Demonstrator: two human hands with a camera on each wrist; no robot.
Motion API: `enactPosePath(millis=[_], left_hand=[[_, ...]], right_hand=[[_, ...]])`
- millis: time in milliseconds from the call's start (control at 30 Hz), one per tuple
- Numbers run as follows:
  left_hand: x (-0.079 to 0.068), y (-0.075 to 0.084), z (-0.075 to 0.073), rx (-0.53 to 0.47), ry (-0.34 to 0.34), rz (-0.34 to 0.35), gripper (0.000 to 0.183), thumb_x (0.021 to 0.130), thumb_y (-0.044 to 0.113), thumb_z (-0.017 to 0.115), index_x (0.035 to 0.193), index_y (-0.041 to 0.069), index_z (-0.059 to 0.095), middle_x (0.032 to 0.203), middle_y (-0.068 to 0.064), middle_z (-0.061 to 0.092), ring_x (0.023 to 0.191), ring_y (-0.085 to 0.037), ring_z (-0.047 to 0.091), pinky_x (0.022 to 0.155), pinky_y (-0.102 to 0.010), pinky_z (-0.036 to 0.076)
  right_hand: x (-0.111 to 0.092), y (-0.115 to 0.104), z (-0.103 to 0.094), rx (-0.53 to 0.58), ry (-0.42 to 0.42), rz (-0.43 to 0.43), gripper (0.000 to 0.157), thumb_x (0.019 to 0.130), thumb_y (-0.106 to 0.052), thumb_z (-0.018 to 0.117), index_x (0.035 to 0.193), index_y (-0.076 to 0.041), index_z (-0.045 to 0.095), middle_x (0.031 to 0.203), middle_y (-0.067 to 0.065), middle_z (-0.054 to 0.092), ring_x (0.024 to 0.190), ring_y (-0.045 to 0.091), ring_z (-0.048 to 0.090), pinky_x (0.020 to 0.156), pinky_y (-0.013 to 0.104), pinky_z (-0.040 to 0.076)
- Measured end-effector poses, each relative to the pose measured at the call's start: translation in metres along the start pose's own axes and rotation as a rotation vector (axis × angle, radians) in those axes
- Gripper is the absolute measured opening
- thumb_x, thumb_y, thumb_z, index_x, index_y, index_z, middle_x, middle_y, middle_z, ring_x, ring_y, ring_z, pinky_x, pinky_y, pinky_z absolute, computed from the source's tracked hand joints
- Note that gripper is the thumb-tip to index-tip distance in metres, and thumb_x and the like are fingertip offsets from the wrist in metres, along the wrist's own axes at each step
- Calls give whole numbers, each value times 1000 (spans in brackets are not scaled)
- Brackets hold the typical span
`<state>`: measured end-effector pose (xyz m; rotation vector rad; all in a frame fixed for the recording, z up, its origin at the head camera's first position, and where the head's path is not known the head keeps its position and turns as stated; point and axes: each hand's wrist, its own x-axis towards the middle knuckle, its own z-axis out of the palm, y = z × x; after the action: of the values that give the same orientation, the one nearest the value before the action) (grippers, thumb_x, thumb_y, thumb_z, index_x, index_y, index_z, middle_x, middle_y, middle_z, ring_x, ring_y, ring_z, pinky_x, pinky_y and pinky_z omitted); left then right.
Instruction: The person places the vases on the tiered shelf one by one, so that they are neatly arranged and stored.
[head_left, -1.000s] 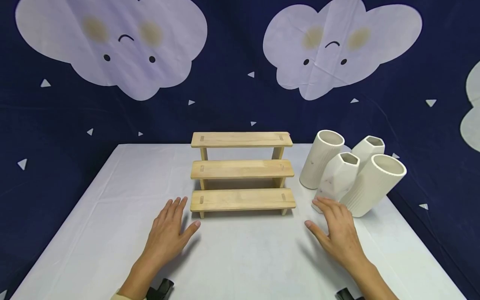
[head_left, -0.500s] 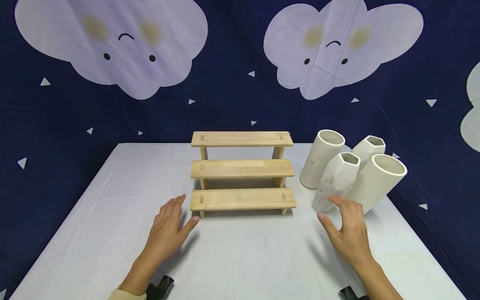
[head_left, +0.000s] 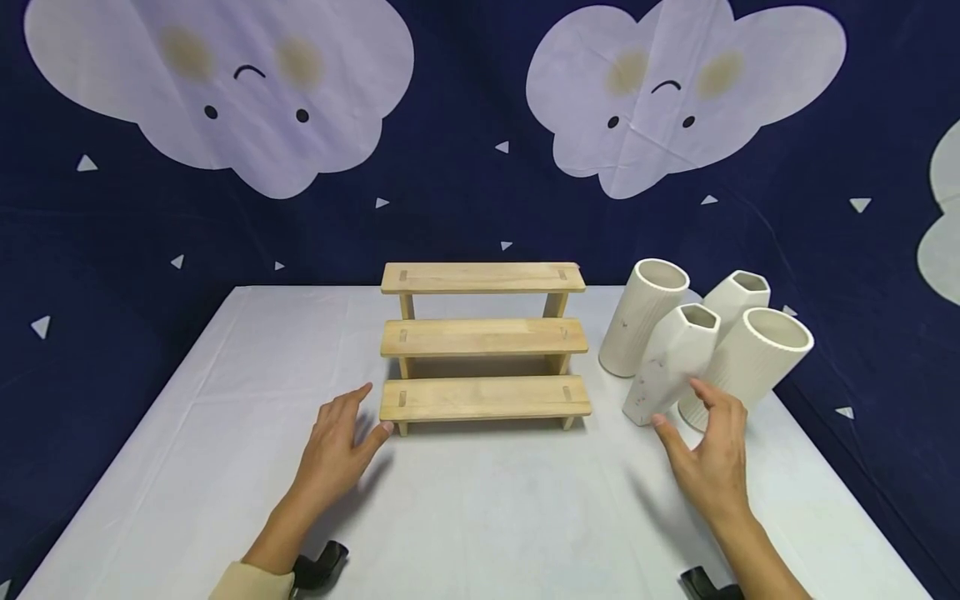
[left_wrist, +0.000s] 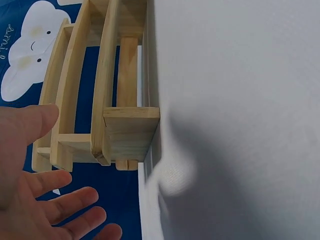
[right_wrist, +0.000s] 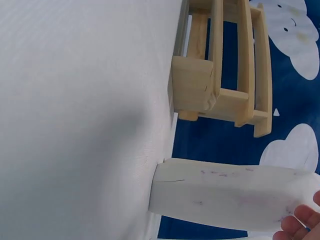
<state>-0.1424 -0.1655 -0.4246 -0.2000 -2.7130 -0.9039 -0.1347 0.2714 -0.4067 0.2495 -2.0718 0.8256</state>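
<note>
A three-step wooden display stand (head_left: 486,400) stands on the white-covered table. My left hand (head_left: 330,458) is held over the cloth by its front left corner, fingers and thumb spread, holding nothing. In the left wrist view this hand (left_wrist: 35,195) appears beside the steps. Several white vases cluster right of the stand: a faceted vase (head_left: 667,367) with faint marks in front, a ribbed cylinder vase (head_left: 641,325) behind left, a ribbed vase (head_left: 750,362) at right, and another faceted vase (head_left: 738,300) partly hidden. My right hand (head_left: 716,462) hovers before them, fingers slightly bent; contact cannot be told.
A dark blue curtain (head_left: 465,217) with printed clouds hangs behind the table. White cloth (head_left: 495,517) covers the table, whose right edge runs close by the vases. Black camera mounts (head_left: 321,565) sit at the wrists.
My right hand has moved right, from the front faceted vase toward the right ribbed vase, its fingers bending a little more. My left hand has shifted only slightly, its fingers drawing closer together.
</note>
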Motion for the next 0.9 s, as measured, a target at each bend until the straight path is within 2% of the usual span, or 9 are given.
enactPosePath(millis=[133,233,600,767,900], left_hand=[[3,-1,0,-32,-14,-14,62,88,33,65,140,7,41,135,-18,48,121,-34,40,91,-56,41],[6,-2,0,-47,-29,-31,62,89,33,64,140,8,41,135,-16,46,122,-33,38,91,-56,41],[11,-7,3,-121,-41,-71,60,88,32,65,140,11,43,135,-15,45,116,-29,37,89,-51,39],[13,-9,4,-150,-51,-81,59,89,32,65,139,10,44,135,-15,45,116,-28,37,89,-49,39],[14,-11,4,-164,-59,-87,58,89,31,65,138,9,45,135,-14,46,113,-27,38,84,-43,39]], right_hand=[[0,2,1,16,15,52,70,69,-5,79,131,4,46,113,28,48,110,8,41,99,9,25],[2,3,1,45,25,87,75,66,1,79,132,4,45,117,26,48,113,-3,37,99,8,27],[8,8,5,57,8,284,76,70,3,76,136,2,40,123,17,45,114,1,41,98,6,32],[10,12,7,57,0,343,77,72,1,76,138,1,38,129,17,45,114,-4,40,97,6,32],[12,14,9,56,-2,379,76,73,-1,77,138,0,37,131,16,45,115,2,42,97,8,33]])
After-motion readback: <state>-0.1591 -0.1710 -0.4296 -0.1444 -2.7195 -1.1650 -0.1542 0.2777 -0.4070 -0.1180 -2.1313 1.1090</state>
